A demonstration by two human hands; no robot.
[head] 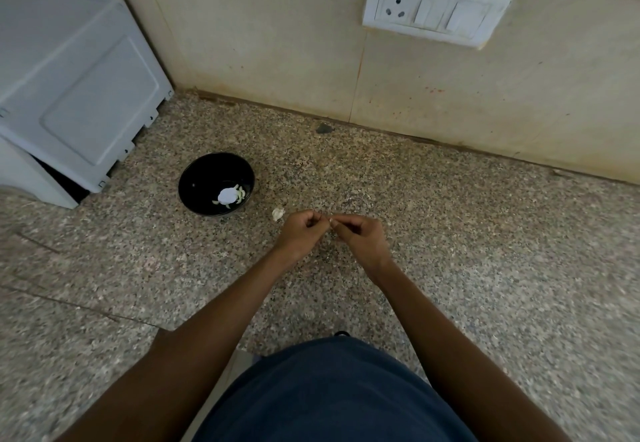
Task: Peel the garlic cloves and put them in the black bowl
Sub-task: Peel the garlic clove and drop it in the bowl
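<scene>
Blue shirt (332, 393) foreground: left hand (300, 230) and right hand (360, 233) pinch a barely visible garlic clove together; peeling near the black bowl (194, 178) seems wise.

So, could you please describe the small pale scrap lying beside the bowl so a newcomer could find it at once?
Start at the speckled granite counter below the wall socket. Find the black bowl; just right of it, beside the left hand, lies the scrap. It is the only pale piece outside the bowl.
</scene>
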